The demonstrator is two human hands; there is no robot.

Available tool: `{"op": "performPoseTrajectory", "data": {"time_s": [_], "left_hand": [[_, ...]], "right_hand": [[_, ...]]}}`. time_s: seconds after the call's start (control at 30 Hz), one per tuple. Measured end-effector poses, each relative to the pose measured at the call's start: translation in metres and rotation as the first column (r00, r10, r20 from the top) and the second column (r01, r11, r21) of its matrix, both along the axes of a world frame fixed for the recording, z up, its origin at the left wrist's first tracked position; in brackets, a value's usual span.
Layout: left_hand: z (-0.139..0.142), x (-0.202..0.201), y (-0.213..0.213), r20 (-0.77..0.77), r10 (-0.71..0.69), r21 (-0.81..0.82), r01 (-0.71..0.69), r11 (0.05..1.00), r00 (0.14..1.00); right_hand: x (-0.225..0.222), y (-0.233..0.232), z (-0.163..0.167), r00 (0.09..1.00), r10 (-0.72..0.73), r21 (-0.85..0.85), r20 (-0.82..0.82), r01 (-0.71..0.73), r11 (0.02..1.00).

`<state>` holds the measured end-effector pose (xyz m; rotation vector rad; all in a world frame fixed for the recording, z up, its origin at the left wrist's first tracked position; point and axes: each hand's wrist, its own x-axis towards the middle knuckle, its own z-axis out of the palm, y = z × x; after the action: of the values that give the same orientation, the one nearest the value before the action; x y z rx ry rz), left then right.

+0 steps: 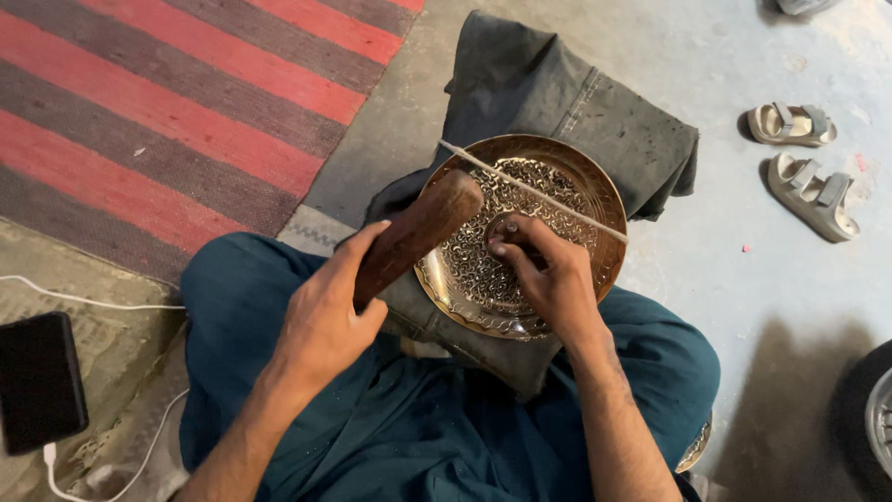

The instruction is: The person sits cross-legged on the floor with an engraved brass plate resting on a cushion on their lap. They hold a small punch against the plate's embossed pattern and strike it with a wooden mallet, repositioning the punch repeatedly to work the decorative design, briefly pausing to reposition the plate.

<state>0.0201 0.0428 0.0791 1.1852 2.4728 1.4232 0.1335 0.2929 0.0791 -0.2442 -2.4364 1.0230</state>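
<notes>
Head view shows the left hand (325, 311) gripping a wooden mallet (415, 234) over an engraved brass plate (520, 234), which rests on dark folded cloth (567, 102) in the lap. Right hand (548, 274) pinches a small tool against the plate's centre. Grey sandals (804, 163) lie on the floor nearby.

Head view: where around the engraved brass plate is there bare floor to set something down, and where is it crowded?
Bare concrete floor lies right of the brass plate, between the grey cloth and the sandals. The striped rug upper left is bare too. It is crowded over the plate: the left hand grips a wooden mallet, the right hand rests on the plate. A phone and cable occupy the lower left.
</notes>
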Motion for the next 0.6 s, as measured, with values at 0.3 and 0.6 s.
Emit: {"op": "performPoseTrajectory", "data": {"time_s": [0.3,0.6], "left_hand": [[0.009,-0.009,0.004,-0.145,0.053,-0.055,-0.062,0.997,0.988],[0.006,-0.014,0.009,-0.275,-0.001,-0.067,-0.019,0.998,0.961]], "right_hand": [[0.0,0.0,-0.001,1.0,0.006,0.034,-0.02,-0.005,0.999],[0.0,-0.001,0.002,1.0,0.008,0.006,0.019,-0.008,1.0]]}}
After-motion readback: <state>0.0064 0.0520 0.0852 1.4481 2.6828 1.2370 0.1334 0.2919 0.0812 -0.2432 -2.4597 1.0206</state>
